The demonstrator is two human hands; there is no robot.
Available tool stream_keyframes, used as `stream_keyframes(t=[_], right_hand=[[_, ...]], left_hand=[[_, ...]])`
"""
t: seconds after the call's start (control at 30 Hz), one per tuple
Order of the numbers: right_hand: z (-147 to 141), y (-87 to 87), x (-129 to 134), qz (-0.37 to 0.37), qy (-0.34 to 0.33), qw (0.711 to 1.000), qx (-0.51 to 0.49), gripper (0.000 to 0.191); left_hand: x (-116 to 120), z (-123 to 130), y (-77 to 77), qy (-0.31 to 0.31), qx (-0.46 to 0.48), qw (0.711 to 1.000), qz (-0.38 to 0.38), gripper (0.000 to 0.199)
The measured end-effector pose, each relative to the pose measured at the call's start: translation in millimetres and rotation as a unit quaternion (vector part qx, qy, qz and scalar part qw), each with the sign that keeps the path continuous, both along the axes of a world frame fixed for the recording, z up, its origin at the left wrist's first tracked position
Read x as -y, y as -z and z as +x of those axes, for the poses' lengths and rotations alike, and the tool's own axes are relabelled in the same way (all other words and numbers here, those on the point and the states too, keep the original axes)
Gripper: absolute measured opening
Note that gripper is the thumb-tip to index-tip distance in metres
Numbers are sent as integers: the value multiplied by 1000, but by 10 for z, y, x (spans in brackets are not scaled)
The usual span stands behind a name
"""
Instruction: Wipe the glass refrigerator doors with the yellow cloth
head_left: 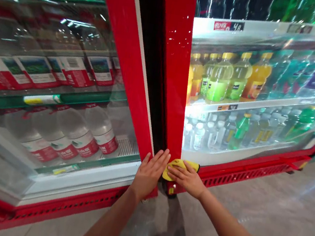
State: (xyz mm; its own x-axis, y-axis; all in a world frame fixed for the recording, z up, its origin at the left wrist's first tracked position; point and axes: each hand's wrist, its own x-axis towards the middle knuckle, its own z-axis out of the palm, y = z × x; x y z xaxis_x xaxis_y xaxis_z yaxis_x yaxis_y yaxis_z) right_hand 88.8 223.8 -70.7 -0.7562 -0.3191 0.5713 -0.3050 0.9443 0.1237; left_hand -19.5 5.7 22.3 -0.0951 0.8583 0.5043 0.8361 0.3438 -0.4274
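A: Where does the yellow cloth (178,163) lie?

B: Against the bottom corner of the right cooler's red frame (178,49), just beside the dark gap (154,45) between the two coolers; the right hand (188,179) rests over it

A: State of the grip on that side?

B: Apart: the fingers extend across the cloth, pressing it from above rather than closing around it

A: And the left hand (148,175)?

B: Also apart, with no object held; it lies extended at the lower end of the gap, over the bottom corner of the left cooler's red frame (127,48), fingertips reaching towards the right frame and just beside the cloth

A: Contents of the left cooler?

B: Behind the glass, large clear bottles (82,133) with red and white labels stand upright on the lowest shelf; further labelled bottles occupy the shelf above

A: Contents of the right cooler?

B: Upright yellow-capped bottles (221,76), green and orange, on the middle shelf; below them, a green bottle (241,130) among small clear ones. A slotted red base (244,179) runs along the bottom, above the glossy grey floor (279,219)
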Motion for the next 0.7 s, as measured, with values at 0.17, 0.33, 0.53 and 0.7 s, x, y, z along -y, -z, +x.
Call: stream_keyframes(t=[0.17,0.33,0.53,0.7], right_hand=[[-95,-291,-333,-75,45,995,-48,62],[-28,-332,-489,-97,7,995,-20,72],[132,-439,-617,-67,-16,998,9,72],[92,-340,-530,-62,80,992,-78,72]], left_hand=[[-140,-1,-136,-48,20,999,4,68],[-123,92,-300,-65,35,997,-17,67],[-127,140,-281,-98,26,995,-22,69],[-255,152,102,-115,44,992,25,67]])
